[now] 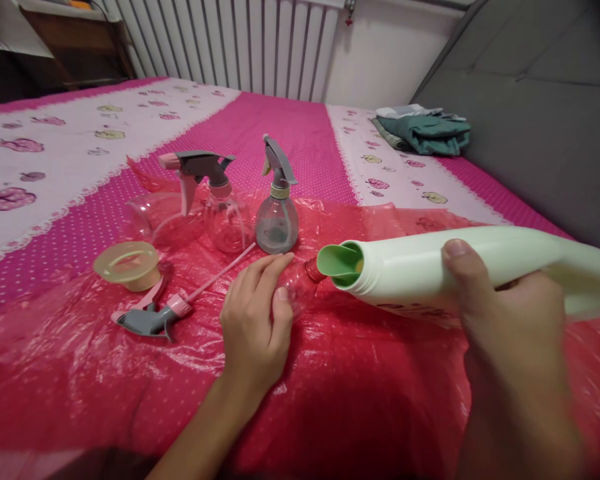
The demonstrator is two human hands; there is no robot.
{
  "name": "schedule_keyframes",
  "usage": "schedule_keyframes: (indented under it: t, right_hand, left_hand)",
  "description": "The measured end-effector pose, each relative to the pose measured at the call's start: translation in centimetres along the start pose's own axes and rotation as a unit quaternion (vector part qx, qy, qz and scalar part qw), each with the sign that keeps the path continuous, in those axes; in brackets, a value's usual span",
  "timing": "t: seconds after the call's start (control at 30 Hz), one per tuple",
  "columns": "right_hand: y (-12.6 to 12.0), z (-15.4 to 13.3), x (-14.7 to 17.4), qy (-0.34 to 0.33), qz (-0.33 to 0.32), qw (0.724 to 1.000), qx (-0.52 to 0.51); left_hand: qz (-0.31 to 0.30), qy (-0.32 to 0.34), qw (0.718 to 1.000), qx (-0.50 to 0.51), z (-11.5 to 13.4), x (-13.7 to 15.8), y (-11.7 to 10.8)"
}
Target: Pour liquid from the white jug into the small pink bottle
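My left hand (255,313) is wrapped round a clear spray bottle without its head (300,287), tilted so that its neck points right. My right hand (505,327) grips a large pale green detergent bottle (415,263), held almost level. Its green pouring spout (339,260) is at the mouth of the clear bottle; whether they touch I cannot tell, and no liquid stream is visible. Left of my left hand lies a grey and pink spray head (150,319) with its long tube. Beside it is a yellowish translucent cap (127,263).
A spray bottle with a grey and pink head (225,217) and a smaller grey spray bottle (277,220) stand behind my left hand. Red plastic sheeting (350,387) covers the patterned bedspread (290,127). Folded clothes (425,130) lie by the grey headboard (530,100); a radiator (230,43) is behind.
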State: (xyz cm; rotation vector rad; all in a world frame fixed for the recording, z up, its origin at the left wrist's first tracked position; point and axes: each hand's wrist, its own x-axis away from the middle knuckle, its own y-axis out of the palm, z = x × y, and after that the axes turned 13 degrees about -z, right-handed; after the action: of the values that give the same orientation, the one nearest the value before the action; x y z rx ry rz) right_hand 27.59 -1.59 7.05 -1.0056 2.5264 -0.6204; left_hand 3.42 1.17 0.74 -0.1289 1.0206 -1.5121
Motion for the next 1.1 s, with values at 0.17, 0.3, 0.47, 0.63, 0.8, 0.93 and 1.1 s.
schedule_keyframes:
  t: [0.17, 0.3, 0.47, 0.63, 0.8, 0.93, 1.1]
  right_hand:
    - [-0.01, -0.02, 0.00, -0.001, -0.006, 1.000, -0.005]
    - [0.11, -0.33, 0.05, 0.007, -0.007, 1.000, -0.003]
    - [0.14, -0.69, 0.10, 0.013, -0.004, 1.000, 0.015]
    - [0.13, -0.18, -0.01, 0.008, 0.002, 1.000, 0.000]
    - [0.11, 0.20, -0.06, -0.003, -0.004, 1.000, -0.005]
    - [0.14, -0.12, 0.02, 0.004, -0.011, 1.000, -0.004]
    - [0.07, -0.41, 0.12, -0.002, -0.002, 1.000, 0.007]
  left_hand:
    - [0.001, -0.001, 1.000, -0.001, 0.01, 0.00, 0.01]
    - [0.002, 0.000, 1.000, -0.001, 0.02, 0.01, 0.02]
    - [-0.002, -0.002, 1.000, 0.000, 0.04, 0.03, -0.03]
    - [-0.001, 0.003, 1.000, -0.004, -0.05, 0.02, -0.02]
    - [-0.001, -0.003, 1.000, -0.001, 0.01, 0.02, -0.03]
    - [0.001, -0.002, 1.000, -0.001, 0.02, 0.03, -0.04]
    - [-0.001, 0.000, 1.000, -0.002, -0.02, -0.01, 0.00]
